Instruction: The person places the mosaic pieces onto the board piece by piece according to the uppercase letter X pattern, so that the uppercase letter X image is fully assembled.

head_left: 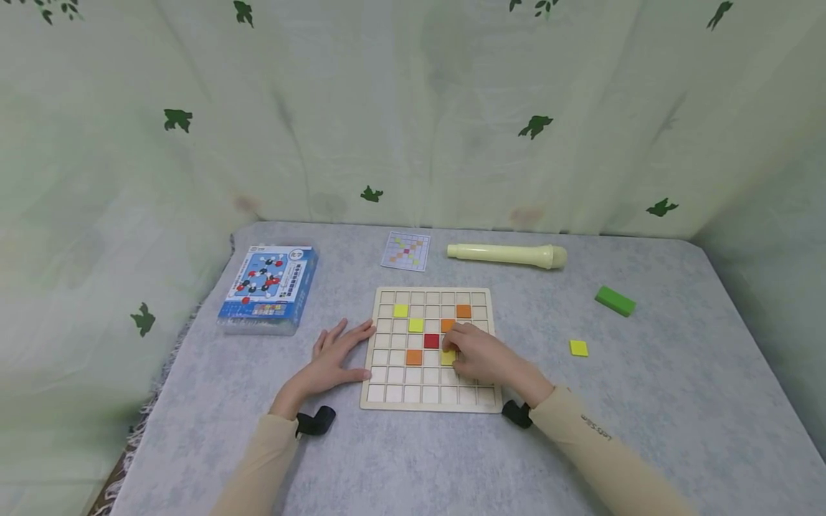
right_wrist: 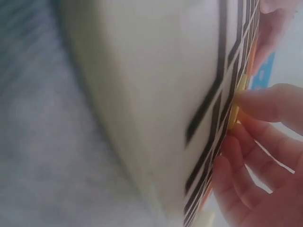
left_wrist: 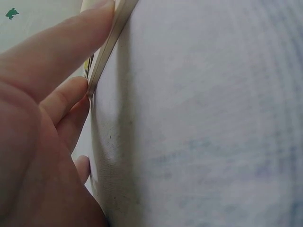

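A wooden grid board [head_left: 393, 393] lies in the middle of the table. Two yellow-green tiles [head_left: 416, 325], several orange tiles [head_left: 414, 357] and a red tile [head_left: 431, 341] sit in its cells on diagonals. My right hand [head_left: 484, 352] pinches a yellow tile [head_left: 448, 357] at a cell just right of and below the red one. In the right wrist view, thumb and fingertips meet that yellow tile [right_wrist: 235, 112] at the board's surface. My left hand [head_left: 332, 362] rests with spread fingers against the board's left edge, thumb and fingertips touching the rim [left_wrist: 111, 47].
Behind the board lie a pattern card [head_left: 405, 251] and a pale yellow microphone-shaped tube [head_left: 506, 255]. A blue-and-white box [head_left: 267, 290] stands at the back left. To the right are a green block [head_left: 615, 301] and a loose yellow tile [head_left: 578, 348].
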A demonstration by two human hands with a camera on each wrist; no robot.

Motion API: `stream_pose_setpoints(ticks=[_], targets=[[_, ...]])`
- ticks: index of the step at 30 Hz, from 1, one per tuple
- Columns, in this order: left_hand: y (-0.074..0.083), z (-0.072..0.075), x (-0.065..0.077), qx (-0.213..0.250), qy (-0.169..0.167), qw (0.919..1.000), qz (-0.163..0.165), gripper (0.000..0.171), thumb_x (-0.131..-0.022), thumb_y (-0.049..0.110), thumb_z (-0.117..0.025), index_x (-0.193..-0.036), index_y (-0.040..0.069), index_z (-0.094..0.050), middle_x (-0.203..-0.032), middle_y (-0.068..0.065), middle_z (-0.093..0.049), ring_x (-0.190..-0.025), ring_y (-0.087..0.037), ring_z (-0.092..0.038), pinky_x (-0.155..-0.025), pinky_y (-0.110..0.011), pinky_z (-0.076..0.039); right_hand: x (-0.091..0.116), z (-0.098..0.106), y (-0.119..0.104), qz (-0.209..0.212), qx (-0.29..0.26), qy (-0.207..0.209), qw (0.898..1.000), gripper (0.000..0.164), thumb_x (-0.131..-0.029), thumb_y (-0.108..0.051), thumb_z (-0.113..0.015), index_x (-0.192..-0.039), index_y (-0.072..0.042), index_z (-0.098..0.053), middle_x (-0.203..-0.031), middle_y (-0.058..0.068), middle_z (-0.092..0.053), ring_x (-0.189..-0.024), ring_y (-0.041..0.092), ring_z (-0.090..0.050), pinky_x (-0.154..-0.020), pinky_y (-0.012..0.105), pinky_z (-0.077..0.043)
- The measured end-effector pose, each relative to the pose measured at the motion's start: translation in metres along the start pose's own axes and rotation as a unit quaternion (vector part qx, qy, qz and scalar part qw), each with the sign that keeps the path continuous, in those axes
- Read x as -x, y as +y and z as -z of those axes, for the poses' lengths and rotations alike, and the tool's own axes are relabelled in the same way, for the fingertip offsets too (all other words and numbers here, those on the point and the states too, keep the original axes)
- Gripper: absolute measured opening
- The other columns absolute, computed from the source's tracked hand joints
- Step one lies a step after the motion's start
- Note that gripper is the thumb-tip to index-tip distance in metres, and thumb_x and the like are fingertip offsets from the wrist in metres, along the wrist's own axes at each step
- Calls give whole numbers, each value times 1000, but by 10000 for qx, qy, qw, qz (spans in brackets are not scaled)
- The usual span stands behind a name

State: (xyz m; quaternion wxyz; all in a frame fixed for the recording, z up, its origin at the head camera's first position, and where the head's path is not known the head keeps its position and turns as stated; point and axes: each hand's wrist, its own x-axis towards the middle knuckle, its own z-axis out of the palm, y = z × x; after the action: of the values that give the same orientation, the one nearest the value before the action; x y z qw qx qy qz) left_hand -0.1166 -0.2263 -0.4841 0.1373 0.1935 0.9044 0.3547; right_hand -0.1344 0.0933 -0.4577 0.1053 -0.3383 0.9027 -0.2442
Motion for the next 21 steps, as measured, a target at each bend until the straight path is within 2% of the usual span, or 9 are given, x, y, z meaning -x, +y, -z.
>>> stream_pose_setpoints(ticks=[4, 7, 13, 17, 21], targets=[[1, 0, -1, -20, -2, 10000, -22, 79, -85, 36, -72, -150, 14, -33, -157, -4, -21, -143, -35, 5, -107, -57, 13, 9, 4, 6, -232, -332, 136, 9991, 21, -82, -1, -64, -102, -10, -63, -96, -3, -55, -88, 13, -50, -80, 32, -46], [3, 0, -1, -6, -9, 10000, -37, 79, -85, 35, -72, -150, 13, -34, -157, -4, -22, -143, -35, 5, -107, -57, 13, 26, 12, 16, -495, -681, 199, 9963, 20, -84, -4, -66, -102, -11, -63, -97, -4, -56, -87, 13, -50, -79, 33, -47], [2, 1, 0, -17, -5, 10000, 18, 79, -85, 35, -72, -150, 13, -34, -157, -5, -22, -143, -36, 5, -106, -58, 13, 81, 27, 47, -605, -1068, 308, 9920, 19, -85, -4, -67, -103, -9, -63, -99, -2, -60, -89, 15, -55, -78, 35, -49], [1, 0, 0, -3, 2, 10000, 2, 79, -85, 35, -72, -150, 13, -34, -157, -6, -22, -143, -37, 4, -106, -58, 13, 117, 34, 65, -745, -1117, 244, 9906, 18, -85, -6, -70, -102, -10, -63, -99, -2, -61, -90, 15, -57, -77, 33, -50], [1, 0, 0, -1, 5, 10000, -17, 79, -85, 35, -72, -150, 12, -34, -157, -5, -22, -143, -36, 4, -106, -58, 13, 142, 39, 74, -798, -1006, 117, 9917, 23, -82, -5, -73, -102, -12, -64, -100, -5, -60, -94, 16, -58, -80, 33, -51]])
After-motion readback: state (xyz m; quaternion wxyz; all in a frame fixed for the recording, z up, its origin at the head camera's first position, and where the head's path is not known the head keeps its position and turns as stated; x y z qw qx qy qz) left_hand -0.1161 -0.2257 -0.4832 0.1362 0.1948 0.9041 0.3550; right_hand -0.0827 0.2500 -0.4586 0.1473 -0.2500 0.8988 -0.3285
